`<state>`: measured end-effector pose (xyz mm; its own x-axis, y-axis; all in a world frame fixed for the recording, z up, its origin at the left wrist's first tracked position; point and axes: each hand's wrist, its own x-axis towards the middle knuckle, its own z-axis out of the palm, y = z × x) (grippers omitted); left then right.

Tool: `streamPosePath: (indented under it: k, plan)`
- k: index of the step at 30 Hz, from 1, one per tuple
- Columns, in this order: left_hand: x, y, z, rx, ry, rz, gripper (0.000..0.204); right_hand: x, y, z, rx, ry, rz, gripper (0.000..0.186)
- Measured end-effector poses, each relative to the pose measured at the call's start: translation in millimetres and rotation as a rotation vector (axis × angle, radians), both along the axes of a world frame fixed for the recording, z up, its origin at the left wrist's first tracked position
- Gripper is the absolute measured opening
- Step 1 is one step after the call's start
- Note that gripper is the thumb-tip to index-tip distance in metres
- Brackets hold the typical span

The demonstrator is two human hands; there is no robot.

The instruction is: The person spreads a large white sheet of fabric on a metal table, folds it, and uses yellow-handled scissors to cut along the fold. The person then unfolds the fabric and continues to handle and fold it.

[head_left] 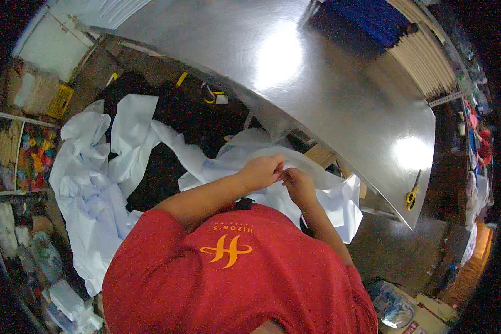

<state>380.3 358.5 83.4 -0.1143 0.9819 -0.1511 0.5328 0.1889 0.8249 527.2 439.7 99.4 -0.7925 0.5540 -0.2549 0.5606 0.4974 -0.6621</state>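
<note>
A: Where was the white cloth [222, 167] to be found?

B: It was draped below the near edge of the metal worktop [339, 106], its length spread from left to right beneath and beyond the hands, with the bulk bunched on the left.

A: And the grip?

B: The fingers of the left hand [263, 171] and right hand [299, 185] were bent and brought together at the tips. Whether a cloth edge was pinched there could not be told.

A: Which hand was nearer the bunched part?

B: The left; the cloth's right end was neared by the right, as were the scissors [411, 197] by the worktop's right-hand corner.
</note>
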Motion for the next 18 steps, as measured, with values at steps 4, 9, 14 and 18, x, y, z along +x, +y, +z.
streamPosePath:
  k: [4, 9, 14, 18]
  plan:
    - [-42, -18, -68, 0.077, -0.115, -0.191, 0.021, 9, -5, 20, 0.184, 0.045, 0.041, 0.013]
    - [-148, -62, -148, -0.511, 0.417, -0.486, 0.033, 65, 34, 121, -0.245, 0.789, -0.675, 0.020]
    - [-203, -103, -157, -0.693, 1.060, 0.014, 0.037, 140, 56, 233, 0.854, 0.910, -0.844, 0.025]
    - [-188, -128, -171, -0.692, 0.742, 0.055, 0.032, 141, 62, 239, 0.904, 1.050, -0.969, 0.024]
